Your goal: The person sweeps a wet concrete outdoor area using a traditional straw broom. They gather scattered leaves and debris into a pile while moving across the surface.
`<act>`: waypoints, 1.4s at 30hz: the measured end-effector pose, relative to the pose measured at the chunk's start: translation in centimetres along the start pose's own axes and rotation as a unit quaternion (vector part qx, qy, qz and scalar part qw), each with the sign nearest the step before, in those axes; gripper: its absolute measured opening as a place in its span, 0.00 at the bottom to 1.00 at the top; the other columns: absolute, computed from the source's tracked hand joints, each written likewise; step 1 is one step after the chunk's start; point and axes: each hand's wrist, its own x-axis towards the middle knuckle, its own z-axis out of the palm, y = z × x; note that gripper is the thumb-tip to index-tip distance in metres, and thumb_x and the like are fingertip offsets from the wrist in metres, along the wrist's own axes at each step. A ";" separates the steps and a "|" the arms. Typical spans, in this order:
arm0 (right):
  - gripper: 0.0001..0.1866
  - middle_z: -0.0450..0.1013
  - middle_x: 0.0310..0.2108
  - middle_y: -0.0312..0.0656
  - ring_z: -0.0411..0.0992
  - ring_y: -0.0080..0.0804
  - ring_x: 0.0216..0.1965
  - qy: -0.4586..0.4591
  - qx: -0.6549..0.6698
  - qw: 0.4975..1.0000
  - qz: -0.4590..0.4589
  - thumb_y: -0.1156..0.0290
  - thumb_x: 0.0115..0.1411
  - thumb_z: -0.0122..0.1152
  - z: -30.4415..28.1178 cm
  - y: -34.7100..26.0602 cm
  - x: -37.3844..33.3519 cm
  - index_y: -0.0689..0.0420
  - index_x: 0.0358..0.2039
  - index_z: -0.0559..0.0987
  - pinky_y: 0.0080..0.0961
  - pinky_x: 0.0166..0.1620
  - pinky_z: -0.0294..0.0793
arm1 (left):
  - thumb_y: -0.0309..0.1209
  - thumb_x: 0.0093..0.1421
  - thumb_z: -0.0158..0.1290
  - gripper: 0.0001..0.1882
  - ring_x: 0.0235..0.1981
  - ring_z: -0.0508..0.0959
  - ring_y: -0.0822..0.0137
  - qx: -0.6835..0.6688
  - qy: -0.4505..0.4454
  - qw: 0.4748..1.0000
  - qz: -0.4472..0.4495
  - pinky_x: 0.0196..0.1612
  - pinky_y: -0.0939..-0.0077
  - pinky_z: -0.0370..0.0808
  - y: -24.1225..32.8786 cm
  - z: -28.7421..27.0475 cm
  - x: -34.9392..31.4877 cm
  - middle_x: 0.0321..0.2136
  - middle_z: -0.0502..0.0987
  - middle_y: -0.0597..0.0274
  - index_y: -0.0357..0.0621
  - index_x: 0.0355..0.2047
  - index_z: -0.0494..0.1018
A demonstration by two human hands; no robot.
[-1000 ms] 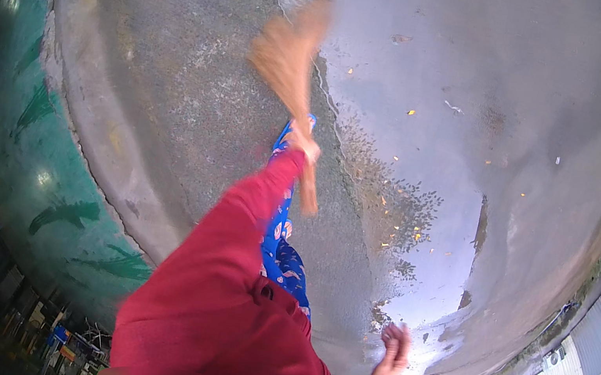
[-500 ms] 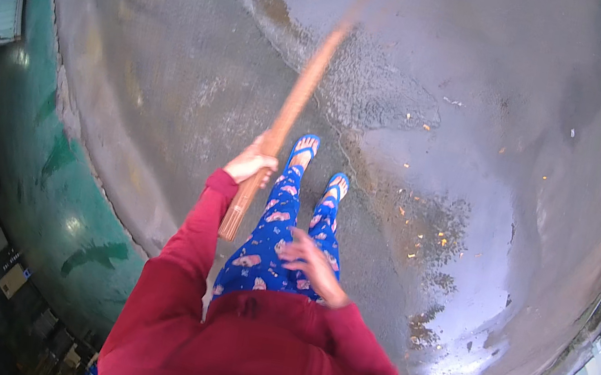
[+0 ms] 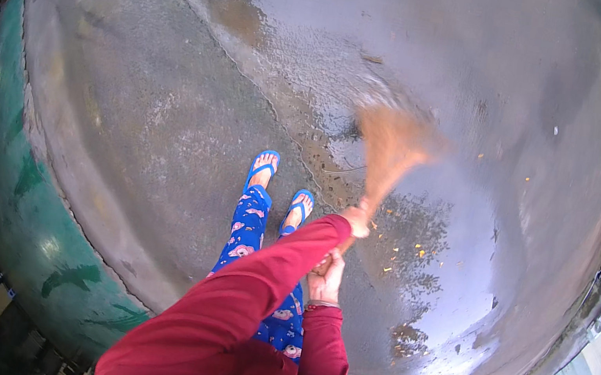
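Note:
A brown stick broom (image 3: pixel 388 154) reaches out ahead of me, its bristles fanned and smeared by motion over the wet ground. My left hand (image 3: pixel 357 220) is wrapped round the bundle just below the fan, the arm crossing in front of my body. Lower down, my right hand (image 3: pixel 326 276) is closed round the butt end of the same broom, with a bracelet at its wrist. Streaks of water show beside the bristles, though blur hides exactly where the tips touch.
My feet in blue flip-flops (image 3: pixel 262 169) stand on rough grey concrete (image 3: pixel 182 136). A shiny puddle (image 3: pixel 469 271) spreads to the right, with scattered yellow leaf bits. A cracked edge borders a green surface (image 3: pixel 19 204) on the left.
The broom has swung from the left of my legs across to the right. My right hand, previously empty near my thigh, now grips the butt end below my left hand.

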 end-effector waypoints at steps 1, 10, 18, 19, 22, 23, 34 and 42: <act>0.08 0.66 0.22 0.33 0.64 0.23 0.24 -0.012 0.020 0.999 -0.024 0.71 0.49 0.51 -0.9 -0.4 -0.2 0.55 0.31 0.69 0.20 0.27 0.64 | 0.30 0.39 0.52 0.51 0.39 0.72 0.50 -0.002 -0.035 0.999 0.014 0.43 0.66 0.69 0.6 0.7 -0.1 0.37 0.69 0.36 0.34 0.56 0.30; 0.03 0.61 0.12 0.40 0.62 0.35 0.12 -0.068 -0.045 0.990 0.111 0.78 0.44 0.48 -1.4 7.9 -8.2 0.60 0.17 0.67 0.32 0.19 0.67 | 0.25 0.42 0.49 0.46 0.17 0.74 0.62 -0.073 0.071 0.995 0.022 0.21 0.71 0.73 -2.0 0.2 -13.2 0.22 0.73 0.48 0.53 0.58 0.34; 0.08 0.58 0.11 0.29 0.57 0.19 0.10 -0.269 -0.070 0.911 0.304 0.72 0.44 0.55 6.5 3.8 3.1 0.53 0.16 0.65 0.16 0.15 0.59 | 0.32 0.41 0.51 0.43 0.29 0.76 0.53 -0.090 0.333 0.918 -0.195 0.33 0.67 0.74 -8.4 -12.0 -6.2 0.27 0.74 0.45 0.33 0.54 0.40; 0.08 0.58 0.11 0.29 0.57 0.19 0.10 -0.236 -0.059 0.932 0.271 0.72 0.44 0.54 5.5 2.4 3.3 0.52 0.16 0.65 0.16 0.15 0.59 | 0.33 0.40 0.51 0.42 0.33 0.75 0.51 -0.029 0.308 0.941 -0.138 0.37 0.66 0.72 -7.4 -11.0 -4.4 0.28 0.73 0.42 0.32 0.53 0.43; 0.08 0.57 0.10 0.29 0.56 0.17 0.09 -0.088 0.057 0.983 0.148 0.72 0.44 0.53 1.8 -1.7 2.9 0.50 0.15 0.64 0.16 0.14 0.59 | 0.31 0.41 0.51 0.37 0.38 0.72 0.48 0.086 0.109 0.985 -0.102 0.43 0.65 0.69 -1.3 -4.5 2.3 0.34 0.70 0.35 0.31 0.49 0.46; 0.06 0.59 0.12 0.29 0.59 0.19 0.12 -0.131 0.089 0.983 0.094 0.72 0.44 0.52 1.2 -3.3 3.0 0.51 0.16 0.65 0.17 0.17 0.62 | 0.33 0.40 0.51 0.37 0.37 0.73 0.49 0.104 0.127 0.984 -0.068 0.40 0.63 0.70 1.1 -2.2 3.6 0.31 0.72 0.38 0.32 0.48 0.47; 0.09 0.65 0.14 0.37 0.63 0.27 0.12 -0.079 -0.350 0.933 -0.004 0.65 0.54 0.46 1.7 3.2 -4.8 0.57 0.24 0.68 0.24 0.14 0.64 | 0.32 0.41 0.51 0.38 0.18 0.75 0.57 -0.242 0.165 0.956 -0.004 0.24 0.68 0.72 -1.1 -2.2 -13.8 0.18 0.73 0.53 0.43 0.52 0.48; 0.07 0.62 0.16 0.34 0.63 0.24 0.15 -0.379 -0.534 0.697 0.292 0.72 0.45 0.54 15.1 11.9 -3.2 0.58 0.25 0.67 0.23 0.16 0.66 | 0.23 0.41 0.50 0.22 0.13 0.69 0.66 -0.558 0.507 0.646 -0.120 0.13 0.71 0.68 -14.4 -13.2 -24.9 0.16 0.66 0.56 0.34 0.35 0.53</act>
